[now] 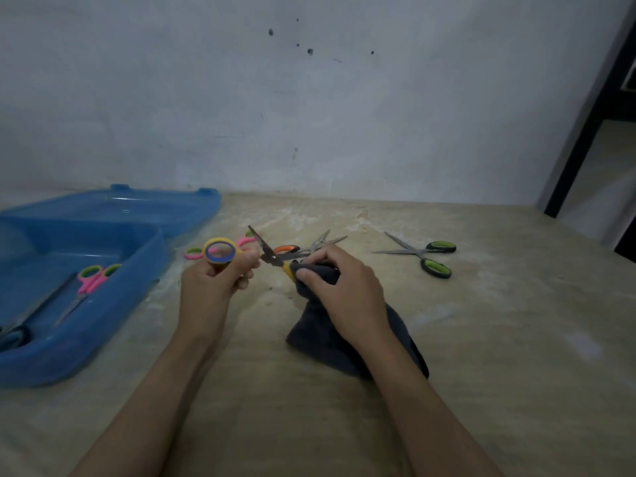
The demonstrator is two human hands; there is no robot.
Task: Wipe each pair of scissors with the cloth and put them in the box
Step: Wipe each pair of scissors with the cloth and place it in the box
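My left hand (213,282) grips the yellow-and-blue handle ring of a pair of scissors (223,252), held above the table with its blades spread. My right hand (339,287) pinches a dark grey cloth (344,342) around the other yellow handle arm of the same scissors. The cloth hangs down onto the table. An open blue plastic box (103,304) at the left holds pink-and-green scissors (91,280) and a darker pair (20,325). On the table lie pink scissors (194,253), orange-handled scissors (303,247) and green-and-black scissors (426,256).
The box's blue lid (144,210) lies open against the white wall behind it. The beige tabletop (499,339) is scuffed. A dark doorframe (592,132) stands at the far right.
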